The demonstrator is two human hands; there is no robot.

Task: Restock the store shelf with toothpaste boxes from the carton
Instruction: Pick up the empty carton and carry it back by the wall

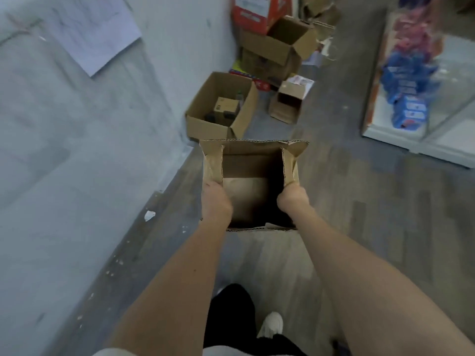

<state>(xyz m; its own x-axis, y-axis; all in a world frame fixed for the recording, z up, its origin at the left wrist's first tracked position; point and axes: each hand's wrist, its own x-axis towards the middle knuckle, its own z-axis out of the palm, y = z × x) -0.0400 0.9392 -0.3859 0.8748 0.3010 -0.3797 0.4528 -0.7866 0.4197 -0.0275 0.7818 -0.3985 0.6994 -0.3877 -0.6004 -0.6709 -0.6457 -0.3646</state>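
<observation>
Both hands, left hand (215,201) and right hand (293,199), gripped the side walls of the open carton (253,164), which appeared empty, carried above the floor; best kept level and set down by the far-left discarded boxes (221,106).

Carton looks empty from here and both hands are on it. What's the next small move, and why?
Probably carry the carton forward and set it down by the open boxes along the wall. Left hand and right hand grip its side flaps, it is off the floor, and no toothpaste boxes show inside.
</observation>
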